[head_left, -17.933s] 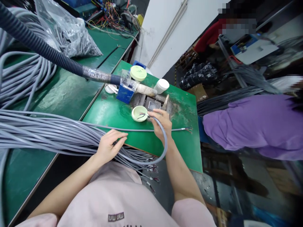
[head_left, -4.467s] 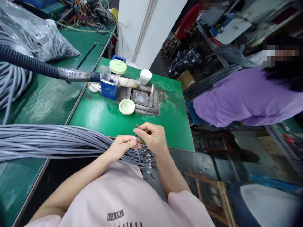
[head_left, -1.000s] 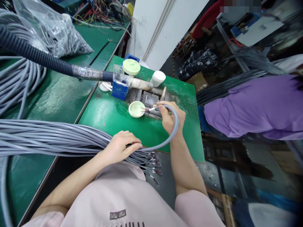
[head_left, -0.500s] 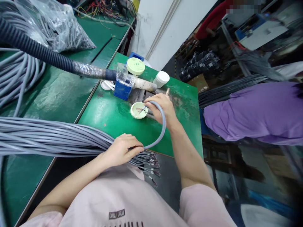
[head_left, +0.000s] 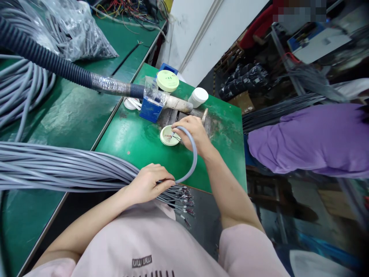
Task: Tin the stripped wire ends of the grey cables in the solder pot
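Note:
My right hand (head_left: 192, 132) is closed on the end of a grey cable (head_left: 192, 161) and holds its bared wire tips down in a small pale green dish (head_left: 168, 135) on the green table (head_left: 135, 142). The cable loops back from there to my left hand (head_left: 148, 181). That hand is closed on the cable and rests on the thick bundle of grey cables (head_left: 63, 169) at the table's near edge. Stripped ends of the bundle (head_left: 184, 202) hang over the edge by my lap.
A dark corrugated hose (head_left: 52, 63) ends at a blue box (head_left: 151, 109) beside a metal pot set in the table. A green-lidded jar (head_left: 167, 80) and a white jar (head_left: 198, 97) stand behind. A person in purple (head_left: 305, 138) bends at the right.
My right hand has brought the cable end from beside the dish down into it, and the loop has tightened. My left hand has stayed on the bundle.

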Action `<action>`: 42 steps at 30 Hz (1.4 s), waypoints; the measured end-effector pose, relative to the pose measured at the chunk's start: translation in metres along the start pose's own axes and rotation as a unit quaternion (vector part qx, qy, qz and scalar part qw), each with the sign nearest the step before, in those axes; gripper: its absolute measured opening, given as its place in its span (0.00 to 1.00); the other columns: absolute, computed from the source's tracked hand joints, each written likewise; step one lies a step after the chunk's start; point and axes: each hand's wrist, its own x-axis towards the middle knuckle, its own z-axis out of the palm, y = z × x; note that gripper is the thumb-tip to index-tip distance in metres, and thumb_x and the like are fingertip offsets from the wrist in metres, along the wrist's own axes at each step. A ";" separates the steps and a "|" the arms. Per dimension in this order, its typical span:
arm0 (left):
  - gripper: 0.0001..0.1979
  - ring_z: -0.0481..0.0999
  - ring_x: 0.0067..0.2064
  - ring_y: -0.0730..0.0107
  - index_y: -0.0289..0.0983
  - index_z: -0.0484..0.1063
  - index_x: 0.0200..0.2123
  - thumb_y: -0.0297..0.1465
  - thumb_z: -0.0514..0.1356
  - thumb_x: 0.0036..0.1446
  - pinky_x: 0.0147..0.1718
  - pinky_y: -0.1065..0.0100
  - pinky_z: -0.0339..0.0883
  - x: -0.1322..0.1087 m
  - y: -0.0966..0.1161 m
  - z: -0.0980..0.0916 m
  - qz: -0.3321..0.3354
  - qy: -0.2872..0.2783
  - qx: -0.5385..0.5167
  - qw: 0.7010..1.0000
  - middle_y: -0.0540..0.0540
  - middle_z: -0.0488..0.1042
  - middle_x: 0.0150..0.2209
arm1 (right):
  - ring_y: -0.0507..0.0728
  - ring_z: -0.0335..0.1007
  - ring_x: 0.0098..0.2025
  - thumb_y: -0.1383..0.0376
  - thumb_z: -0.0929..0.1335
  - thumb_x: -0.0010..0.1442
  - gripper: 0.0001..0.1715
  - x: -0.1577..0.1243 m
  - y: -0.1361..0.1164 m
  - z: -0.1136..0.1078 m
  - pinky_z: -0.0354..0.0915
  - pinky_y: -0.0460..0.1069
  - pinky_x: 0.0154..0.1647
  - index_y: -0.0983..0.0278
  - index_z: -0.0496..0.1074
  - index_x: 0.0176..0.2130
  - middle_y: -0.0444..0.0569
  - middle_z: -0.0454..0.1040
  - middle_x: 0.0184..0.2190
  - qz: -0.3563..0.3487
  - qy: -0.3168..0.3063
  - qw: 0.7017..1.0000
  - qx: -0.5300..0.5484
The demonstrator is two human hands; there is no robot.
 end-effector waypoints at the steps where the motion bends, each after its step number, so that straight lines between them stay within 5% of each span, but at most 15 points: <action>1: 0.11 0.72 0.35 0.71 0.36 0.75 0.38 0.34 0.54 0.64 0.37 0.67 0.58 0.000 0.000 0.000 0.001 0.001 0.000 1.000 0.47 0.77 0.33 | 0.58 0.67 0.40 0.58 0.62 0.65 0.15 0.000 0.000 0.000 0.58 0.56 0.49 0.60 0.76 0.37 0.49 0.73 0.35 0.000 0.000 1.000 -0.001; 8: 0.10 0.73 0.35 0.71 0.36 0.75 0.38 0.33 0.55 0.64 0.36 0.67 0.59 0.001 0.003 -0.002 0.025 0.023 0.019 0.999 0.47 0.78 0.33 | 0.58 0.70 0.41 0.57 0.63 0.64 0.15 -0.012 -0.001 -0.028 0.59 0.57 0.52 0.59 0.76 0.36 0.48 0.76 0.35 0.026 0.097 0.995 -0.012; 14: 0.10 0.74 0.36 0.69 0.34 0.73 0.42 0.33 0.55 0.63 0.35 0.66 0.60 0.009 0.002 -0.002 0.056 0.071 0.091 0.992 0.45 0.78 0.35 | 0.59 0.71 0.42 0.57 0.63 0.63 0.14 -0.027 0.033 -0.044 0.62 0.56 0.49 0.61 0.75 0.36 0.48 0.77 0.35 0.089 0.168 0.981 -0.041; 23: 0.17 0.75 0.39 0.63 0.31 0.67 0.52 0.34 0.56 0.63 0.36 0.62 0.64 0.025 0.000 -0.004 0.072 0.107 0.185 0.974 0.41 0.78 0.41 | 0.59 0.72 0.38 0.61 0.63 0.62 0.13 -0.026 0.085 -0.023 0.64 0.54 0.44 0.61 0.75 0.33 0.48 0.79 0.31 0.151 0.173 0.973 -0.028; 42: 0.19 0.75 0.43 0.60 0.31 0.67 0.54 0.36 0.54 0.63 0.40 0.60 0.65 0.035 -0.006 -0.006 0.033 0.096 0.174 0.980 0.39 0.77 0.45 | 0.58 0.70 0.36 0.60 0.63 0.60 0.12 -0.010 0.116 -0.002 0.63 0.53 0.42 0.61 0.74 0.31 0.49 0.79 0.31 0.158 0.136 0.977 -0.034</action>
